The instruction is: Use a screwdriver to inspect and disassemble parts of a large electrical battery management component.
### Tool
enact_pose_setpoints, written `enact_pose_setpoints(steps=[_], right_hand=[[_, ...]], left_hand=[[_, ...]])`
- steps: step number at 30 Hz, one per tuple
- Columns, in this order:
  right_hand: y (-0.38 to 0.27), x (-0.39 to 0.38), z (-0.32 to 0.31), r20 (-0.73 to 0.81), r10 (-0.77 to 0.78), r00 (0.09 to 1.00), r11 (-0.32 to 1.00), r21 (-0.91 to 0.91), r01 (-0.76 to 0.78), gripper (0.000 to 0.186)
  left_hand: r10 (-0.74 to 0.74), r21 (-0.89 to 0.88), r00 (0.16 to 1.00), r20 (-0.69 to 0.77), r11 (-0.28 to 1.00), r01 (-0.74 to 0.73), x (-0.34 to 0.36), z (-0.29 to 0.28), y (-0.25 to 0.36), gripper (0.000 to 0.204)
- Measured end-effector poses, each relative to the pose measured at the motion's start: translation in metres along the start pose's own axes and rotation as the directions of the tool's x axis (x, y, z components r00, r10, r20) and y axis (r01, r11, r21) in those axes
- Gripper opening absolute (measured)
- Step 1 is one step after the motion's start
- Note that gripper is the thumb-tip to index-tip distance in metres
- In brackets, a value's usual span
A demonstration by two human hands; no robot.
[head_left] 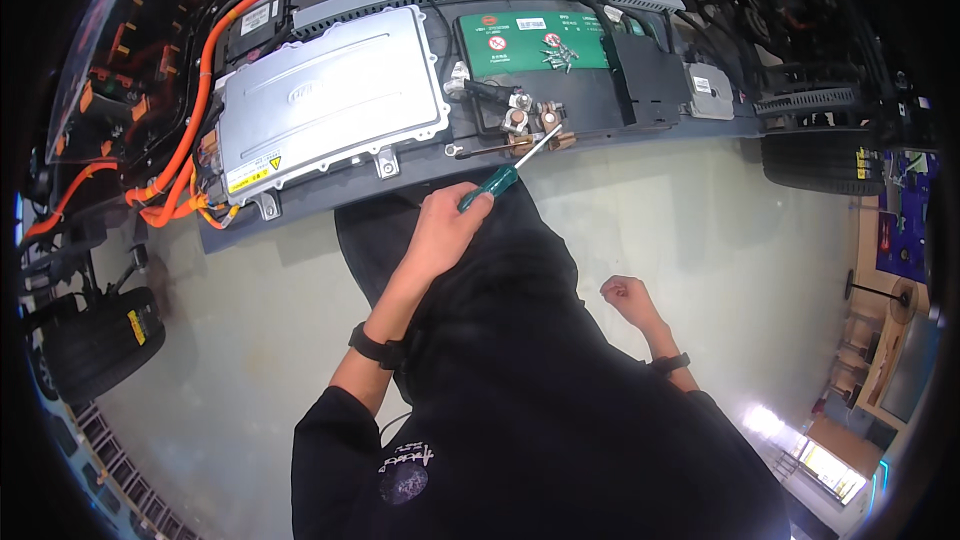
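Observation:
My left hand point(450, 223) is closed on a green-handled screwdriver point(490, 187), whose metal shaft reaches up to a group of metal terminal clamps point(530, 120) on the dark panel's front edge; I cannot tell if the tip touches. My right hand point(625, 295) is low beside my black-clothed legs, its fingers curled, with their inside hidden. A silver metal housing point(330, 90) with a warning sticker is left of the clamps. Behind them, several small bolts point(560, 55) lie on a green labelled plate point(490, 60).
Thick orange cables point(180, 160) run along the left and back. A black cover point(650, 80) stands right of the plate. Tyres point(110, 340) point(820, 160) hang at both sides above the pale floor point(220, 310). A fan point(900, 300) and shelving are at the far right.

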State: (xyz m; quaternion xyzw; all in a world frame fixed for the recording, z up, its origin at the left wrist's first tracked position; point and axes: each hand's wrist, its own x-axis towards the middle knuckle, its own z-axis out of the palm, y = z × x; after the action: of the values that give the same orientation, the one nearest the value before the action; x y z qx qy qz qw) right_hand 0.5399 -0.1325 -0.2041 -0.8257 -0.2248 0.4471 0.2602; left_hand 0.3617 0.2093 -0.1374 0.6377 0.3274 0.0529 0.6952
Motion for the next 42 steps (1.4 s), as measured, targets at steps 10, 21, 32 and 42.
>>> enact_pose_setpoints(steps=[10, 21, 32, 42], right_hand=[[-0.007, 0.007, 0.003, 0.016, -0.021, 1.0, 1.0, -0.019, 0.022, 0.012], [-0.009, 0.008, 0.006, 0.008, -0.012, 1.0, 1.0, 0.012, 0.012, 0.013], [-0.01, 0.007, 0.002, 0.022, 0.004, 1.0, 0.999, -0.039, -0.003, 0.014], [-0.013, 0.008, 0.003, 0.01, -0.005, 1.0, 1.0, -0.023, 0.005, 0.012]], left_hand=[[-0.034, 0.002, 0.999, -0.01, 0.999, 0.034, -0.002, 0.001, 0.006, 0.024], [-0.002, 0.04, 0.999, -0.034, 0.999, 0.003, -0.003, -0.003, 0.004, 0.03], [-0.045, 0.04, 0.998, 0.033, 0.998, 0.044, 0.001, -0.01, 0.004, 0.026], [-0.016, 0.055, 0.999, 0.033, 0.998, 0.014, 0.002, -0.011, 0.003, 0.025]])
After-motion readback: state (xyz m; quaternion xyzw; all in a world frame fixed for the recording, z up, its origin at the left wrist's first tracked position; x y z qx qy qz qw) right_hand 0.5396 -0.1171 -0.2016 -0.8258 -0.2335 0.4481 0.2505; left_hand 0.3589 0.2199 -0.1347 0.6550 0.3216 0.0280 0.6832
